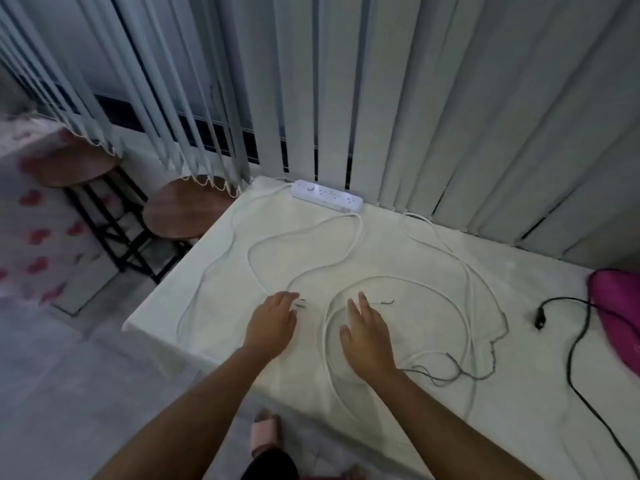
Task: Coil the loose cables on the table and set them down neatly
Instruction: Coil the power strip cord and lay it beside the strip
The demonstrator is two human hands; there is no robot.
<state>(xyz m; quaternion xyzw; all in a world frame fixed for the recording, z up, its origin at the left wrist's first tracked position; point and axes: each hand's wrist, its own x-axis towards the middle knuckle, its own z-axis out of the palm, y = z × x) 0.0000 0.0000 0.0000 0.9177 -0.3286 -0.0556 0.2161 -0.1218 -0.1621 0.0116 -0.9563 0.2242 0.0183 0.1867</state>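
A white power strip (327,196) lies at the table's far edge, and its white cable (349,249) loops loosely across the white cloth. The cable's plug (300,302) sits just beyond the fingertips of my left hand (273,322), which reaches toward it with fingers bent down; contact is unclear. A second thin white cable (462,306) curls in a wide loop to the right, ending in bare wire tips (387,302). My right hand (369,332) hovers flat over this loop with fingers straight. A black cable (575,344) with a black plug lies farther right.
A white-covered table (398,420) fills the centre. Vertical blinds (415,98) hang right behind it. A magenta object (618,306) sits at the right edge. Two round wooden stools (180,211) stand left of the table. My slippered foot (266,434) shows below the front edge.
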